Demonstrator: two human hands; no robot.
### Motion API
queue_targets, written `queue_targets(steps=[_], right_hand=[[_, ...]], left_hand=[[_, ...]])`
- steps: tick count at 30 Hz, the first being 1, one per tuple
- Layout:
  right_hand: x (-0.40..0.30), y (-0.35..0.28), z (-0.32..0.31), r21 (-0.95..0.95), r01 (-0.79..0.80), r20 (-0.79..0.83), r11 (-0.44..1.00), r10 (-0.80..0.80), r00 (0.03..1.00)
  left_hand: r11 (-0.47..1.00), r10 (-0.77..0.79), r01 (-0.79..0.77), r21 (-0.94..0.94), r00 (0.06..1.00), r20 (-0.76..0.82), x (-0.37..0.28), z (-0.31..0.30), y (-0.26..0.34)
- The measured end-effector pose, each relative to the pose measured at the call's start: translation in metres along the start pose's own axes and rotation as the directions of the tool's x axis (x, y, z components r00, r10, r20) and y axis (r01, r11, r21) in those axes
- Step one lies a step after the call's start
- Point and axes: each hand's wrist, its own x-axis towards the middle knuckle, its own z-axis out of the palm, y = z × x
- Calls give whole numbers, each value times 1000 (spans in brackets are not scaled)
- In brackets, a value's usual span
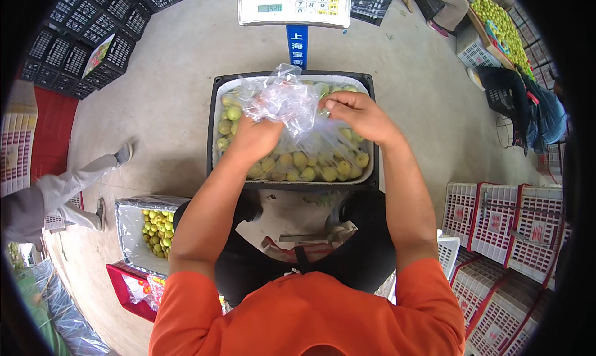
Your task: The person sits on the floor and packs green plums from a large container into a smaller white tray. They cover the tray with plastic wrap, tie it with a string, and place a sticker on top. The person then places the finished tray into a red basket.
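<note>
Straight in front of me is a black plastic crate (293,186) with a white liner (371,153). It is full of round yellow-green fruit (298,159) under a clear plastic bag (302,139). My left hand (258,139) grips the bag's gathered neck, and the crumpled top (281,97) bunches up over my fingers and partly hides them. Just right of the bunch is my right hand (358,113), its thumb and fingers curled close together. Whether it pinches a bit of film or a tie cannot be made out.
A digital scale's display (294,18) rises on a blue post (297,48) behind the crate. Black crates (74,55) stack at far left, white crates (496,216) at right. A lined box of fruit (128,235) stands left of my legs. People's legs (86,174) show at both sides.
</note>
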Motion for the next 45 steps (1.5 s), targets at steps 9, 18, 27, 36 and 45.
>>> queue_targets(steps=[9, 18, 27, 36, 45], right_hand=[[6, 15, 37, -865, 7, 150, 502, 246, 957], [7, 63, 76, -951, 145, 193, 272, 159, 968], [28, 60, 46, -770, 103, 33, 630, -121, 992], [46, -31, -31, -142, -65, -373, 988, 8, 928], [45, -36, -51, 58, -64, -357, 996, 81, 931]], left_hand=[[975, -77, -39, 217, 863, 499, -48, -30, 7], [983, -81, -12, 184, 867, 492, -83, -28, -7], [997, -59, 62, -36, 995, 85, -75, -25, -9], [997, -70, 68, -47, 996, -48, 37, -18, -23], [984, -103, 47, 173, 938, 331, 95, 35, -51]])
